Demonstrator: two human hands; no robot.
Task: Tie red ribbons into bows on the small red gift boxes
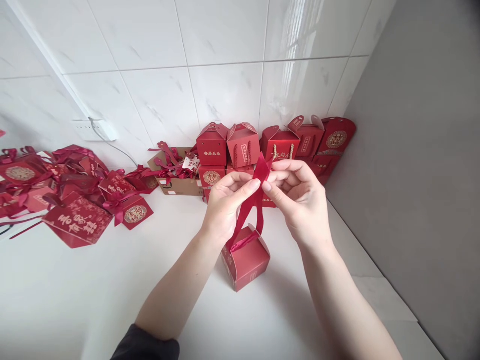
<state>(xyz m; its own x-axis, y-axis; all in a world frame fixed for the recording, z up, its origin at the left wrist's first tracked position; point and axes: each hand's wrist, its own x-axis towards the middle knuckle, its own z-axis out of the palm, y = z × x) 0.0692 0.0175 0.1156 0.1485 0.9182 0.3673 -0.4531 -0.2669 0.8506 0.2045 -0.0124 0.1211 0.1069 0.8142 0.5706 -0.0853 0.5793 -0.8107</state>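
Note:
A red gift box (pixel 252 260) with a folded top stands on the white table in front of me. Through its top runs a dark red ribbon (pixel 245 212), whose two lengths rise from the box to my hands. My left hand (pixel 227 205) pinches the ribbon between thumb and fingers, close to its upper ends. Right beside it, my right hand (pixel 302 192) also has thumb and fingertips closed at the ribbon ends. The ribbon tips stick up above both thumbs.
Red gift boxes (pixel 212 150) are stacked along the tiled wall (pixel 225 90). A cardboard box (pixel 180 186) holds ribbons and tags. On the left lies a heap of ribbon-tied red boxes (pixel 78 220). A cable hangs from the wall socket (pixel 93 131). A grey panel (pixel 412 150) borders the right side.

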